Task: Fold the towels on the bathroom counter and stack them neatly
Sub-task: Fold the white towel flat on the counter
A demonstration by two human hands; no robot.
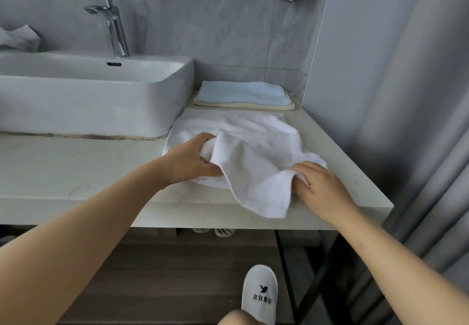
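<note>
One pale counter [76, 162] runs across your view, wall to wall. White sink [88, 101] sits on its left half, tall metal tap [114, 25] behind it.

White towel [253, 144]: lies loose and rumpled on the counter's right half, just right of the sink. Its far edge lies flat; its near part is bunched, and one flap hangs over the counter's front edge between your hands.

Folded stack behind it, against the back wall: blue towel [243, 93] on top of a cream towel [243, 106], edges roughly squared. The white towel's far edge lies just in front of the stack; touching or not, cannot tell.

Your left hand [190, 159]: fingers curled into a raised bunch at the white towel's left side, thumb under the fold, gripping it.

Your right hand [322, 187]: at the towel's near right edge, fingers curled over the hem and holding it against the counter.

White slipper [260, 291] on the wood floor below.
</note>
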